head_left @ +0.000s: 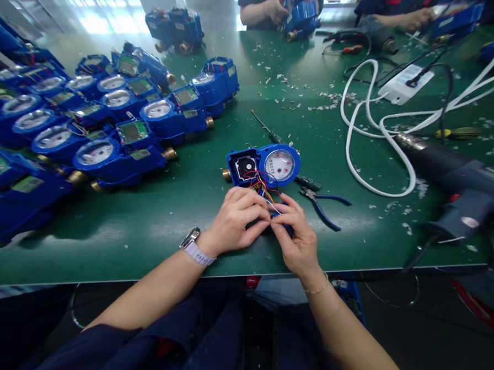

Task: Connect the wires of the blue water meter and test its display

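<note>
A blue water meter (296, 171) lies on the table in front of me, its round dial at the right and its open electronics box at the left. Thin coloured wires (265, 192) run out of the box towards me, down between my hands. My left hand (242, 218) is closed in a pinch on these wires. Fingertip to fingertip with it, my right hand (297, 235) also pinches the wires. The exact wire ends are hidden by my fingers. Under my right fingers shows a small dark blue part that I cannot make out.
Cutting pliers (326, 204) and a screwdriver (308, 182) lie right of the meter. Many blue meters (150, 126) crowd the left. At right are a heat gun (458, 185), a white cable (351, 141) and a power strip (405, 84). Two co-workers handle meters across the table.
</note>
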